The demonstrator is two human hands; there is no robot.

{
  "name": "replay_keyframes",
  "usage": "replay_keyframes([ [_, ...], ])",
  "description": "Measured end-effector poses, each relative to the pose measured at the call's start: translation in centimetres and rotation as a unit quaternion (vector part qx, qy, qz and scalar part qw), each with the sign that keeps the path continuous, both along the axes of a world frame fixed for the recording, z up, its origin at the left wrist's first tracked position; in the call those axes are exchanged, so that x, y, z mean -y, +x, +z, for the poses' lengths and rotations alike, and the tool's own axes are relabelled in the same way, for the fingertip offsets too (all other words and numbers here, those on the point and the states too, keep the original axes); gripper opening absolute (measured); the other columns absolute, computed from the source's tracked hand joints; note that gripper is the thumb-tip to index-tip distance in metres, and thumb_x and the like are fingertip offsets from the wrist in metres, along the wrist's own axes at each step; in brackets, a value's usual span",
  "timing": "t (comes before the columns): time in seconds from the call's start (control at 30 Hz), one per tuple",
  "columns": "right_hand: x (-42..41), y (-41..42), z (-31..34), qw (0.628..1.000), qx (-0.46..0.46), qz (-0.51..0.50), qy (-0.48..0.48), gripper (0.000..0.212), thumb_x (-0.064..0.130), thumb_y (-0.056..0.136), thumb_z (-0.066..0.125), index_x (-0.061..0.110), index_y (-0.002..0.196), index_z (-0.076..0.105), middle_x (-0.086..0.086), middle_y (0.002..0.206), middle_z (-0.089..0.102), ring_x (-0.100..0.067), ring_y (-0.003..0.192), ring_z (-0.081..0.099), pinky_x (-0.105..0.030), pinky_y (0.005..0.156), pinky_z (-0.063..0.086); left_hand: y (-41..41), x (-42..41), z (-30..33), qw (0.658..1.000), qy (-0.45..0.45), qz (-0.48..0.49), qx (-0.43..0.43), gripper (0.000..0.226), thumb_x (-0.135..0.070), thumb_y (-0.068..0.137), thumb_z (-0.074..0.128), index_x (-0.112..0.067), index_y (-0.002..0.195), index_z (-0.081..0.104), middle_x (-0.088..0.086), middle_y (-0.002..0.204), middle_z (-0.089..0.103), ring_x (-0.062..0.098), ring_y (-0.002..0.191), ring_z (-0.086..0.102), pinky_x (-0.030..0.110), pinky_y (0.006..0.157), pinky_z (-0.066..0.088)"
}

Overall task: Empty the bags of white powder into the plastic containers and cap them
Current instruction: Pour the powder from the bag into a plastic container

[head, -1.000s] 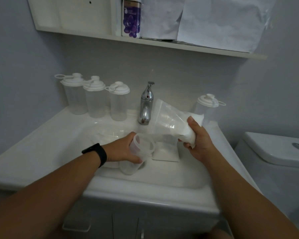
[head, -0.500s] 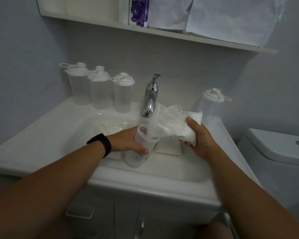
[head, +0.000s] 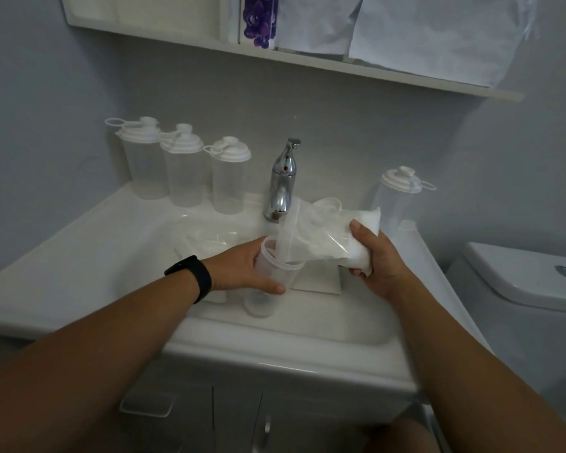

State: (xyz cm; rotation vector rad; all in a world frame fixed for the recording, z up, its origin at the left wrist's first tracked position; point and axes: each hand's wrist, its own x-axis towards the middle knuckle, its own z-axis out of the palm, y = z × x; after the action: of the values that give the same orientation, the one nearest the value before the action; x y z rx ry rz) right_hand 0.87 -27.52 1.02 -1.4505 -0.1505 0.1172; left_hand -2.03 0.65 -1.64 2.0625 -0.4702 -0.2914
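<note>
Left hand (head: 245,271) grips clear cylindrical container (head: 268,286) — right hand (head: 378,259) grips crinkled powder bag (head: 327,238).

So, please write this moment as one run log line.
left hand: holds open container | right hand: tilts powder bag into it | cap: off

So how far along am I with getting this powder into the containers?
Done: can't tell; the four capped containers at the back look clear. In hand: your left hand grips an open container, your right hand tips the powder bag into it. Left: finish pouring, then cap it.
</note>
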Motion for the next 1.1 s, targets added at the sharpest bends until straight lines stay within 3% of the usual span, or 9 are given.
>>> replay_keyframes([
  [0.17, 0.2, 0.2, 0.0, 1.0, 0.006, 0.001, -0.012, 0.063, 0.044, 0.082, 0.068, 0.007, 0.132, 0.058, -0.007, 0.088, 0.071, -0.017, 0.062, 0.064, -0.022, 0.037, 0.039, 0.1, -0.1, -0.1, 0.999, 0.034, 0.001, 0.003, 0.092, -0.048, 0.063, 0.091, -0.043, 0.144, 0.045, -0.019, 0.133, 0.062, 0.004, 0.123, 0.059, 0.04, 0.111, 0.048],
  [0.47, 0.6, 0.0, 0.2, 0.999, 0.009, 0.005, -0.034, 0.059, 0.04, 0.08, 0.073, 0.01, 0.128, 0.06, -0.007, 0.09, 0.07, -0.017, 0.065, 0.064, -0.024, 0.038, 0.04, 0.2, -0.3, -0.7, 0.997, -0.006, -0.001, -0.071, 0.071, -0.05, 0.064, 0.088, -0.039, 0.128, 0.057, -0.007, 0.114, 0.073, 0.013, 0.11, 0.068, 0.042, 0.104, 0.054],
  [0.67, 0.6, -0.2, 0.4, 0.999, -0.001, 0.033, -0.032, 0.052, 0.035, 0.079, 0.072, 0.014, 0.126, 0.062, -0.003, 0.094, 0.074, -0.016, 0.073, 0.069, -0.026, 0.045, 0.047, 0.1, 0.3, -0.6, 0.993, -0.034, -0.035, -0.107, 0.07, -0.032, 0.073, 0.085, -0.033, 0.137, 0.054, -0.008, 0.124, 0.07, 0.011, 0.117, 0.065, 0.032, 0.103, 0.053],
  [0.9, 0.6, 0.2, 0.4, 0.999, -0.016, 0.044, 0.02, 0.054, 0.032, 0.082, 0.071, 0.016, 0.132, 0.06, -0.007, 0.114, 0.075, -0.019, 0.095, 0.073, -0.028, 0.058, 0.057, 1.2, 0.4, -0.7, 0.995, -0.06, -0.036, -0.072, 0.081, -0.035, 0.068, 0.088, -0.035, 0.14, 0.052, -0.006, 0.132, 0.067, 0.015, 0.125, 0.062, 0.041, 0.111, 0.048],
  [1.1, 0.3, 0.4, 0.4, 0.998, -0.016, 0.058, 0.032, 0.052, 0.03, 0.083, 0.069, 0.016, 0.132, 0.06, -0.007, 0.114, 0.075, -0.02, 0.096, 0.073, -0.029, 0.061, 0.059, 1.3, -0.2, -0.6, 0.996, -0.052, -0.031, -0.063, 0.081, -0.033, 0.067, 0.087, -0.033, 0.141, 0.052, -0.006, 0.13, 0.067, 0.016, 0.123, 0.062, 0.042, 0.11, 0.049],
])
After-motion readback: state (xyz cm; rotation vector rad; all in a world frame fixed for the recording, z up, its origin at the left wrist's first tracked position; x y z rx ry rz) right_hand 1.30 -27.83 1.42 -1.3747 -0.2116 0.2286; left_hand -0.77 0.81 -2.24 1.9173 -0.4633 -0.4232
